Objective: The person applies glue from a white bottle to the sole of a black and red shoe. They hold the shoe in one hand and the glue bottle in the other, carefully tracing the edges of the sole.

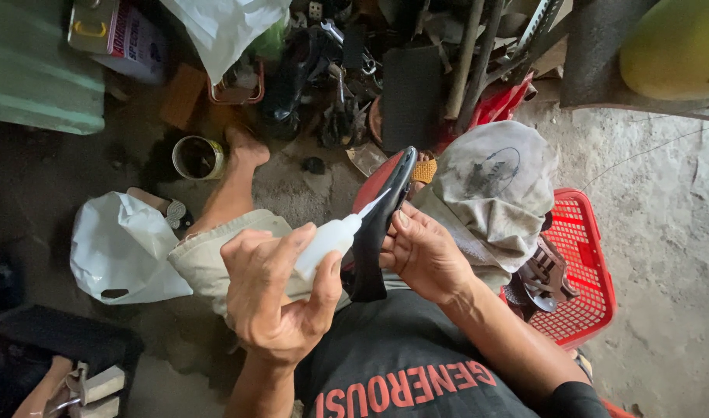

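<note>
Soft daylight from the right, dim left side, sharp focus, slight wide-angle stretch at edges.

White labelled box [130, 35] top left, white plastic bag [118, 248] on floor

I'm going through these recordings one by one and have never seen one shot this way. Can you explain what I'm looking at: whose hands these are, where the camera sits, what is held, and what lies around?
There is no machine here. The one picture comes from a camera worn on a person's head, looking down at their own lap and bare hands as they sit on a concrete floor.

The left hand grips a small white squeeze bottle, its thin nozzle set against the edge of a black and red shoe. The right hand steadies that shoe.

Around them: a dirty cloth over the knee, a red plastic basket, a white plastic bag, an open tin can, and a pile of tools and scrap ahead.
</note>
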